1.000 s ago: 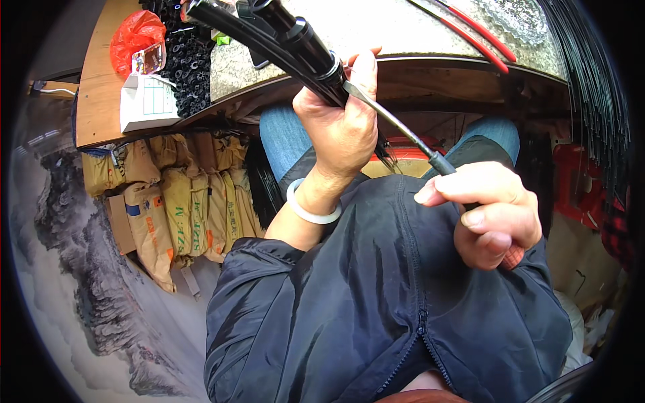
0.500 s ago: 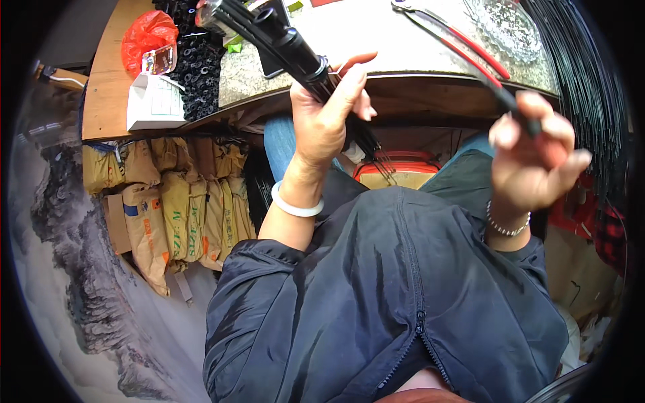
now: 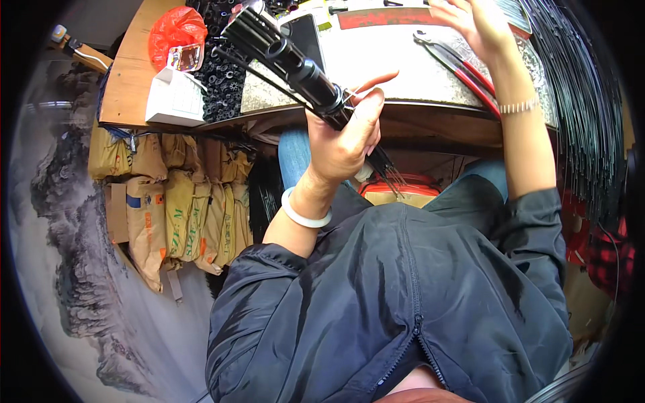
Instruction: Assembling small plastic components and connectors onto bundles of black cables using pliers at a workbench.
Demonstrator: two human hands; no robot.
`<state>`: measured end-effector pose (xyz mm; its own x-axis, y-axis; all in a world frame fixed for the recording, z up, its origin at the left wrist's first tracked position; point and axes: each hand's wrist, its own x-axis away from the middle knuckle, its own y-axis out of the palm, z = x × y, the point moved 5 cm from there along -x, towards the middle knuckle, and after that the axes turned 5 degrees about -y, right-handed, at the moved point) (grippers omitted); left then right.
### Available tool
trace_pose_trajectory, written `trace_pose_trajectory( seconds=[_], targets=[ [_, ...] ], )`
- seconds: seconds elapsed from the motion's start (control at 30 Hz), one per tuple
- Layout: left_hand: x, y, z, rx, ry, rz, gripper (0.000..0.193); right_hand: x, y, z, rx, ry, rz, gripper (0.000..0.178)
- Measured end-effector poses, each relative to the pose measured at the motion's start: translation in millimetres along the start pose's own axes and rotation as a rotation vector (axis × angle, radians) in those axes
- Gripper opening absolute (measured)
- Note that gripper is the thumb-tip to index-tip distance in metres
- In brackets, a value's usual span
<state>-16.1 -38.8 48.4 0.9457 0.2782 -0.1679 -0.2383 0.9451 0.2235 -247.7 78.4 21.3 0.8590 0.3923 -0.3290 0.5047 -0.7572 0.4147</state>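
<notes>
**Left hand grips black rod bundle; right hand raised over the surface**

Far left, a stack of tan paper sacks point(image 3: 168, 208) stands below the edge of the wooden surface point(image 3: 127, 87). On that surface, near its left end, lies a red plastic bag point(image 3: 173, 30), and just beside it a white box point(image 3: 176, 101). To the right of these sits a heap of small black ring-shaped parts point(image 3: 222, 74).

Next in line is the bundle of black rods point(image 3: 295, 64), bound by black collars. It runs tilted from upper left, above the surface, down to lower right, where thin rod ends fan out below the palm. The left hand point(image 3: 346, 138) is clenched around the lower part of this bundle, the thumb pressed along its side and the index finger extended. A white bangle point(image 3: 306, 213) sits on that wrist. A dark phone point(image 3: 306, 33) lies flat on the surface, just behind the bundle.

Further right, red-handled pliers point(image 3: 463, 67) rest on the grey slab of the surface. The right hand point(image 3: 470, 20) is raised above the far part of the surface, near the upper frame edge; its fingers are cut by the edge and I cannot tell whether it grasps anything. A thin metal bracelet point(image 3: 517, 106) circles that wrist.

At far right, a sheaf of long black wires point(image 3: 584, 101) hangs beside the surface.
</notes>
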Motion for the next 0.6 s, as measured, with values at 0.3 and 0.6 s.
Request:
trace_pose_trajectory(
  seconds=[0.3, 0.6],
  targets=[
    [1.0, -1.8, -2.1, 0.033, -0.044, 0.000, 0.029, 113.6, 3.6, -21.5, 1.735, -0.429, -0.225, 0.023],
    [4.2, 7.0, 8.3, -0.013, -0.007, -0.011, 0.031, 120.5, -16.3, -26.1, 1.528, -0.559, -0.285, 0.017]
  ],
)
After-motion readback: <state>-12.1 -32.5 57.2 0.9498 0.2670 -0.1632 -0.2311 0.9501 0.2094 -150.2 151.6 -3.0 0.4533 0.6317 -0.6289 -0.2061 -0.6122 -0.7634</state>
